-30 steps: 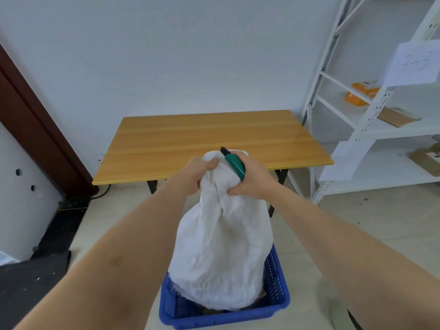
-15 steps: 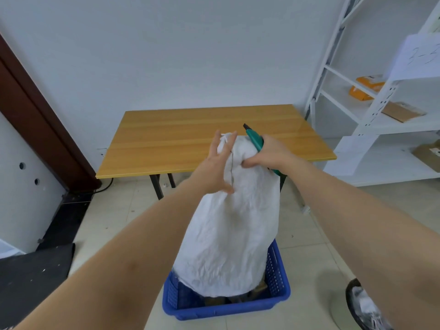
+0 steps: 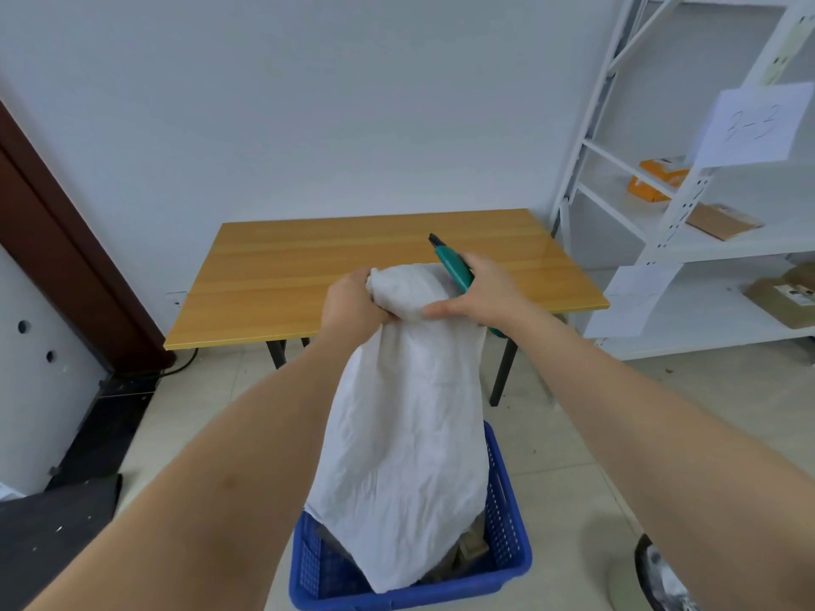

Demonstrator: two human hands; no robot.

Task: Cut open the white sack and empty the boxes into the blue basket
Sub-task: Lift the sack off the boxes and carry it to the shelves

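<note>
A paper sheet (image 3: 756, 125) taped to the white metal shelving (image 3: 674, 205) carries handwriting that reads about "3-2"; a second sheet lower down is too faint to read, and the printed label on a brown carton (image 3: 783, 295) on the lower shelf is too small to make out. The white sack (image 3: 401, 434) is soft, crumpled woven cloth, bunched to a rounded knot at its top and hanging down so that its open lower end dips into the blue basket (image 3: 507, 544), a perforated plastic crate on the tiled floor. Brown cardboard shows inside the basket under the sack's hem. The left hand (image 3: 353, 304) has its fingers clamped tightly around the gathered top of the sack, knuckles upward. The right hand (image 3: 483, 293) grips the same bunch from the other side, fingers curled on the cloth while pinning a teal utility knife (image 3: 452, 266), whose dark tip points up and away. Behind stands the glossy wood-grain worktop (image 3: 308, 275).
</note>
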